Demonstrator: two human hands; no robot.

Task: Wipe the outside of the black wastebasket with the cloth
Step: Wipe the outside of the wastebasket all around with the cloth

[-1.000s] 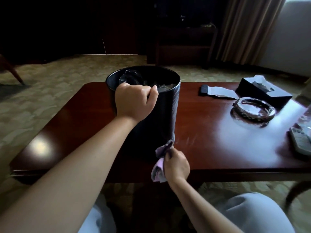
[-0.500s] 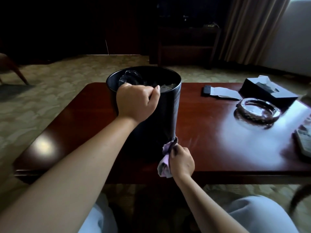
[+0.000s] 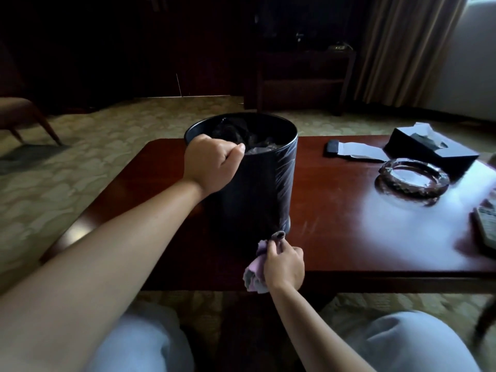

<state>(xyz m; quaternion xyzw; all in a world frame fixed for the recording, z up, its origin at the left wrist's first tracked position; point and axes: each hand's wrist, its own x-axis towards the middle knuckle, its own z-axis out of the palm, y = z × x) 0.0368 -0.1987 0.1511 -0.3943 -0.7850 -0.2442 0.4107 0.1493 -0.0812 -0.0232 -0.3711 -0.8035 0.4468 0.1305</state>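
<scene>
The black wastebasket [image 3: 257, 189] stands upright on the dark red wooden table [image 3: 335, 226], with a crumpled black bag inside. My left hand [image 3: 212, 163] grips its near-left rim, fingers curled over the edge. My right hand [image 3: 284, 264] holds a bunched pink and grey cloth [image 3: 255, 275] at the basket's base on the near right side. The cloth's top end touches the bottom of the basket wall.
On the table to the right lie a glass ashtray [image 3: 413, 178], a black tissue box [image 3: 432, 149], a small dark object with a white paper [image 3: 354, 150] and a remote control [image 3: 485, 224] at the frame edge. A chair [image 3: 24, 116] stands far left on the carpet.
My right hand with the cloth has stayed at the basket's base, shifting slightly right. My left hand keeps its grip on the rim. The camera view has drifted a little.
</scene>
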